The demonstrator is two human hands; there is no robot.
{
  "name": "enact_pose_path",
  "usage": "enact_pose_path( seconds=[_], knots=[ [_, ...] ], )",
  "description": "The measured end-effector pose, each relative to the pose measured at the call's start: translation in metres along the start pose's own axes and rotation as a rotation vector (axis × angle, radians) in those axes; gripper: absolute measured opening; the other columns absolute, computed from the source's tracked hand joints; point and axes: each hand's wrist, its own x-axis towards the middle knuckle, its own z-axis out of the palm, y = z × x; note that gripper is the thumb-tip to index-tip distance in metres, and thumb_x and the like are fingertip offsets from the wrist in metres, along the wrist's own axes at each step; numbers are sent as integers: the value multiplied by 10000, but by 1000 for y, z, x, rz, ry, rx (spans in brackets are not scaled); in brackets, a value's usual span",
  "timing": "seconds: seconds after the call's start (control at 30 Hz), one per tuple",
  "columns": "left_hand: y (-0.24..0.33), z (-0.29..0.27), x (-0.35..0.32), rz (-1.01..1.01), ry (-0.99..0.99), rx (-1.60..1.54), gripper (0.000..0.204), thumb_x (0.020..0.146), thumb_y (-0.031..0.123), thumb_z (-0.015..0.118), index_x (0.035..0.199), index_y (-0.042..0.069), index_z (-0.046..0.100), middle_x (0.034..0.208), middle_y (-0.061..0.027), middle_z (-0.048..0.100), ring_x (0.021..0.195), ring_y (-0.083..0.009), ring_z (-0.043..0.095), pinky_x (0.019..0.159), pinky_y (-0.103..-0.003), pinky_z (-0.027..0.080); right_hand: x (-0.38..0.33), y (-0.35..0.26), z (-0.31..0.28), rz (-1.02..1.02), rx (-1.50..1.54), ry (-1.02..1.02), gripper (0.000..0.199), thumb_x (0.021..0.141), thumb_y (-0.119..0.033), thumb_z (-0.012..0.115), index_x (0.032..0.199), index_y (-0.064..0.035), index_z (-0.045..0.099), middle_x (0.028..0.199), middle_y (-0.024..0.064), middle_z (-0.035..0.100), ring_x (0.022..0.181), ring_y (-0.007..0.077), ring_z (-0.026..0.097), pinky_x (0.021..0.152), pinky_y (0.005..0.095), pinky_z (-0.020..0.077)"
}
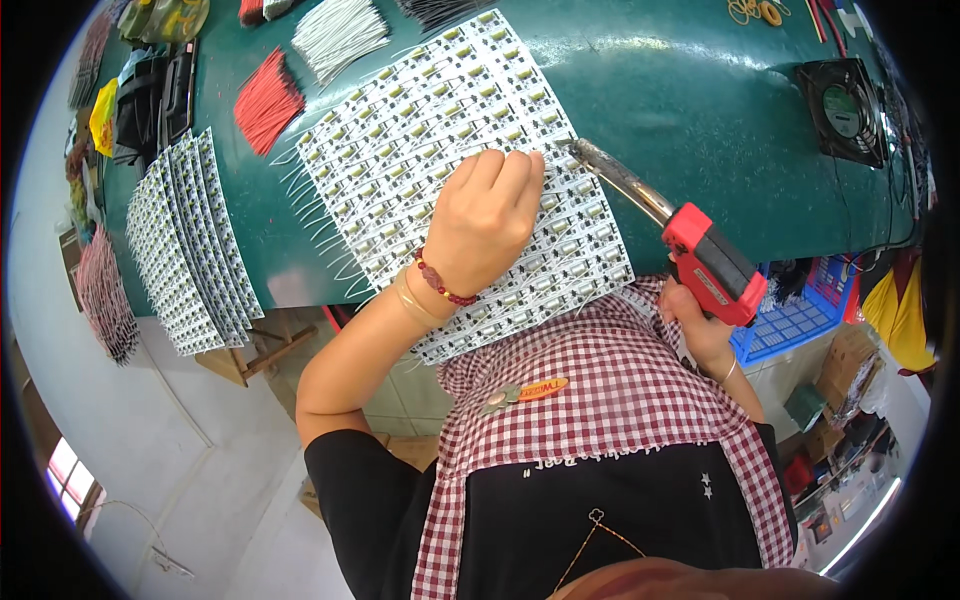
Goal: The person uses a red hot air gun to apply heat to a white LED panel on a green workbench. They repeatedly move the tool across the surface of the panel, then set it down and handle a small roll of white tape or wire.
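A large white panel of small circuit boards (400, 150) lies tilted across the table's near edge, with rows of small parts on it. Short white wires (318, 215) stick out along its left side. Over the panel's middle, my left hand (485, 210) is closed, its fingertips pressed together near the right edge; what they pinch is hidden. My right hand (695, 325) grips a red and black soldering gun (715, 262) from below. The gun's metal tip reaches the panel's right edge, close to my left fingertips.
More circuit board panels (185, 240) lie overlapped at the left. Bundles of red wires (268, 103) and white wires (340, 38) rest beyond the panel on the green table (690, 140). A black fan (843, 112) stands at right, and a blue crate (800, 318) sits below the edge.
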Motion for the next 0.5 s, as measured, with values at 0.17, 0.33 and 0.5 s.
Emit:
enact_pose_path(
  seconds=[0.17, 0.33, 0.5],
  knots=[
    [1, -1, 0, 5, -6, 16, 270, 722, -5, 631, 989, -28, 657, 704, -51, 430, 640, -177, 482, 569, -302, 415, -2, 5, -4, 40, 46, -17, 300, 918, -61, 559, 1192, 39, 491, 696, 63, 551, 554, 108, 511, 515, 245, 434],
    [0, -2, 0, 18, -13, 29, 268, 729, -3, 630, 995, -29, 656, 706, -49, 435, 642, -176, 482, 572, -298, 409, -5, 4, 0, 144, 96, 13, 129, 864, -56, 652, 986, -32, 613, 845, 0, 588, 754, 101, 552, 642, 276, 463],
    [0, 0, -1, 33, -10, 41, 264, 734, -4, 628, 995, -32, 656, 707, -48, 437, 640, -172, 479, 568, -295, 404, -5, 17, -2, 81, -34, -37, 205, 847, -44, 663, 1045, -29, 613, 914, 15, 611, 811, 115, 571, 674, 285, 474]
  ],
)
